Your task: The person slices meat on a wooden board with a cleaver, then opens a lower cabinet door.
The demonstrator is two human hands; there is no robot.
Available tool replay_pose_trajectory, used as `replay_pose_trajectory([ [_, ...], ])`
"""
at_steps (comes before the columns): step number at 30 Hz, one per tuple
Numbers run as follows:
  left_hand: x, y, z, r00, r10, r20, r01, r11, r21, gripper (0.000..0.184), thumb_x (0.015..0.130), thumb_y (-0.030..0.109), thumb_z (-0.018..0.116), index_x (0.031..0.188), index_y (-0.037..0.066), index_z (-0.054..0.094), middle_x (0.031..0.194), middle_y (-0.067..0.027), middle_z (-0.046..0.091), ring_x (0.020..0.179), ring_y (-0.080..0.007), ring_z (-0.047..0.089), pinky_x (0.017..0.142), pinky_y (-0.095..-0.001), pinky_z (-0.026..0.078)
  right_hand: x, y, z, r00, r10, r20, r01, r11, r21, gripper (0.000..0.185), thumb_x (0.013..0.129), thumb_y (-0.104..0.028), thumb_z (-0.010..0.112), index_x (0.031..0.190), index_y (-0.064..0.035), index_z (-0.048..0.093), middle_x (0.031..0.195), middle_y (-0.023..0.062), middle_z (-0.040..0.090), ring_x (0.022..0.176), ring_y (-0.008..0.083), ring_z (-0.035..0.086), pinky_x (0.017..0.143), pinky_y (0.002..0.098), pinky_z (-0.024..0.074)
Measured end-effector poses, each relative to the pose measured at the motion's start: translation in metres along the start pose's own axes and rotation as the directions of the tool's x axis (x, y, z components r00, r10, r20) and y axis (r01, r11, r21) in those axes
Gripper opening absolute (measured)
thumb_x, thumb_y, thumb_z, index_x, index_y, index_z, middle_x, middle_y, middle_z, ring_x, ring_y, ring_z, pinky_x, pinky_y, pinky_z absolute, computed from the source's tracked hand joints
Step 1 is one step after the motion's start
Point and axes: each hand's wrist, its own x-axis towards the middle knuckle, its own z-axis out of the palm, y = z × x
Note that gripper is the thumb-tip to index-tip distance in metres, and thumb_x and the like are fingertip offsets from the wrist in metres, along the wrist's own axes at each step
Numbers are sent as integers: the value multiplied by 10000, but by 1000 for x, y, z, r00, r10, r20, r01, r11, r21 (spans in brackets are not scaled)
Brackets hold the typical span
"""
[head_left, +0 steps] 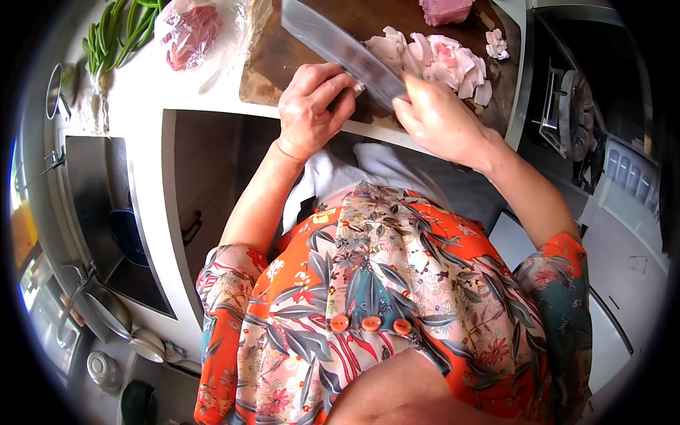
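My right hand (443, 117) is closed round the handle of a cleaver (340, 49), whose broad blade slants up and to the left over the wooden cutting board (273, 67). My left hand (315, 106) has its fingers curled at the board's near edge, beside the blade. A small pale piece of meat (358, 88) shows at its fingertips, mostly hidden by them. Behind the blade lies a heap of pale, fatty meat slices (450, 64). Farther back is a pink chunk of meat (446, 10), and a few small white bits (496, 44) sit at the right.
Left of the board are a plastic-wrapped piece of meat (188, 34) and a bunch of green onions (113, 35) on the white counter (145, 92). A sink (106, 184) holds a blue vessel (127, 234). A dark stove area (574, 106) is at the right.
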Motion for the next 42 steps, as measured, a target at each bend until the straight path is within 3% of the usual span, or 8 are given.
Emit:
replay_pose_trajectory([
  [3, -2, 2, 2, 1000, -9, -15, 8, 1000, -10, 209, 653, -26, 707, 847, 52, 687, 894, -63, 632, 790, -214, 621, 693, -307, 514, -35, 1, -11, 983, 151, 104, -159, 984, 75, 164, 882, -82, 512, 855, 67, 449, 550, 195, 491, 485, 301, 539, 499, 403, 414],
  [11, -1, 3, -2, 1000, -9, 12, 9, 1000, 16, 208, 653, -27, 705, 842, 58, 683, 887, -59, 629, 787, -212, 621, 689, -305, 517, 27, 0, 14, 998, -27, -63, 31, 998, 60, 228, 896, -142, 525, 823, 65, 462, 614, 245, 525, 567, 408, 556, 526, 434, 426],
  [14, -5, 1, 3, 1000, -25, -13, 25, 999, -23, 213, 655, -23, 706, 849, 64, 687, 890, -61, 630, 788, -217, 621, 693, -310, 517, -18, 1, 0, 992, 110, 65, -114, 991, 67, 162, 885, -82, 529, 845, 59, 461, 612, 234, 529, 567, 378, 577, 525, 415, 432],
  [21, -4, -3, 2, 999, 26, -33, -26, 1000, -6, 213, 632, 6, 723, 832, 59, 672, 882, -63, 628, 766, -240, 614, 666, -322, 521, 28, 0, 18, 997, 13, -71, -11, 1000, 26, 239, 894, -156, 537, 860, 75, 486, 670, 250, 561, 621, 407, 577, 557, 433, 440],
  [24, -3, -3, 2, 999, 37, -32, -37, 999, -3, 207, 641, 7, 724, 833, 60, 670, 879, -62, 627, 771, -239, 612, 669, -318, 518, -2, 0, 2, 984, 170, 60, -174, 982, 73, 230, 873, -136, 527, 770, 62, 474, 706, 291, 565, 698, 450, 585, 610, 492, 444],
  [34, -6, -3, 2, 999, 1, -48, -3, 999, -37, 219, 662, -28, 706, 861, 64, 691, 894, -60, 637, 783, -208, 626, 691, -303, 520, -25, -4, -14, 976, 187, 115, -189, 982, 6, 225, 874, -127, 523, 766, 52, 440, 679, 284, 550, 684, 462, 565, 613, 503, 438],
  [41, -5, -5, 0, 1000, 8, -25, -8, 1000, -25, 202, 645, 7, 716, 831, 78, 681, 881, -53, 632, 791, -230, 618, 691, -318, 521, 13, -1, 4, 999, 53, -11, -54, 997, -58, 242, 875, -156, 510, 778, 64, 493, 695, 288, 573, 690, 451, 597, 636, 490, 469],
  [42, -5, -5, -1, 1000, 1, -8, -1, 1000, -25, 220, 661, -17, 711, 865, 66, 698, 900, -63, 640, 802, -215, 628, 706, -309, 521, 13, -4, -3, 987, 149, 60, -147, 989, -30, 259, 873, -165, 506, 783, 78, 513, 724, 297, 580, 718, 436, 610, 651, 477, 475],
])
